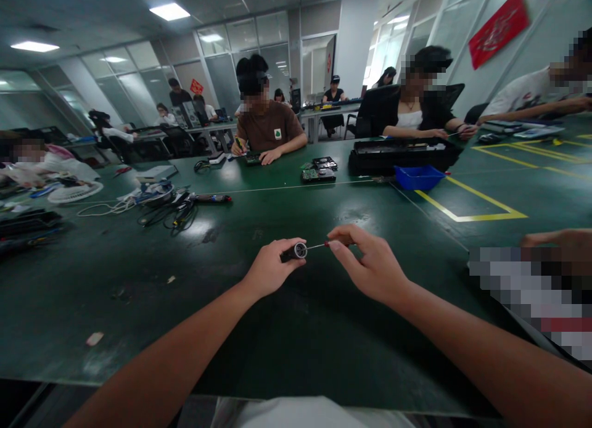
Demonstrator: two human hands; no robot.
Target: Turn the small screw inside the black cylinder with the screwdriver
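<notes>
Near the middle of the view, my left hand [269,268] is closed around a short black cylindrical part [293,251], whose round, silvery open end faces right. My right hand [372,263] pinches the red handle of a thin screwdriver [318,246] between thumb and fingers. The metal shaft points left, and its tip meets or enters the round end of the black part; the exact contact is too small to tell. Both hands are held above the green table [259,335].
Cables [178,209] and a dark rod-like tool [210,198] lie ahead on the left. Circuit boards [319,174] are ahead, with a blue bin [419,177] and long black casing [402,158] to their right. People sit across the table and at the far right.
</notes>
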